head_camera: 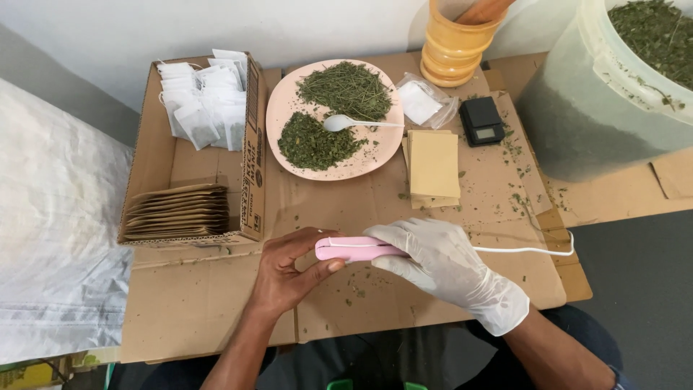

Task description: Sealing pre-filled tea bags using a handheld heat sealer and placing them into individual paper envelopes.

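My right hand (444, 263), in a white glove, grips a pink hand-held sealer (354, 248) with a white cord (534, 251) trailing right. My bare left hand (292, 271) holds the sealer's left end, thumb under it and fingers curled behind. Whether anything is clamped in the sealer is hidden by my fingers. Both hands hover over flattened cardboard (216, 303). Beyond them lie a stack of tan paper envelopes (433, 166) and a pink plate (285, 108) holding two heaps of dried green herb and a white spoon (343, 123).
A cardboard box (155, 159) at left holds white filled tea bags (206, 105) and stacked tan envelopes (177, 213). A small black scale (481, 120), a plastic bag (426, 101), a wooden mortar (455, 47) and a large herb-filled tub (599, 108) stand at the back right. White sacking (50, 238) lies left.
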